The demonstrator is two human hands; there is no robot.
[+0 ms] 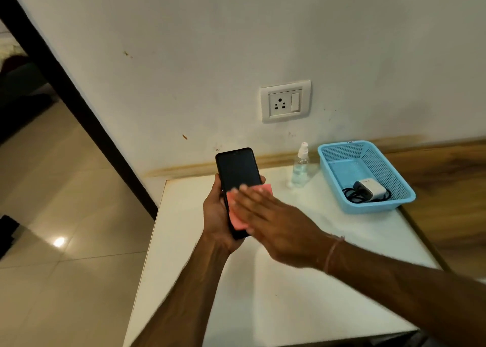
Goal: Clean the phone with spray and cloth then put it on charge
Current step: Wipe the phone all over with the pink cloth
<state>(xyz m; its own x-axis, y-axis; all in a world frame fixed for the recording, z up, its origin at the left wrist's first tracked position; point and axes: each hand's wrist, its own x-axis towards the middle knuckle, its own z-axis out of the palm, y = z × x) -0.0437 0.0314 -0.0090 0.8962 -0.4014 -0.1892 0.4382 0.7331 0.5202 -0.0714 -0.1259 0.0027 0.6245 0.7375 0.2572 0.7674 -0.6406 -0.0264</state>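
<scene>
My left hand (214,216) grips a black phone (236,170) from below and behind, screen facing me, above the white table. A pink cloth (234,215) lies flat on the lower half of the screen. My right hand (265,215) presses on the cloth with straight fingers, covering most of it. A clear spray bottle (300,166) with a white nozzle stands upright on the table near the wall. A white charger (369,190) with a coiled black cable (352,195) lies inside a blue basket (339,162). The wall socket (285,101) with its switch sits above the table.
The white table (289,294) stands against the wall, its left edge beside a tiled floor (65,215). A wooden surface (447,189) borders the table on the right. A dark door frame (65,89) runs diagonally at left.
</scene>
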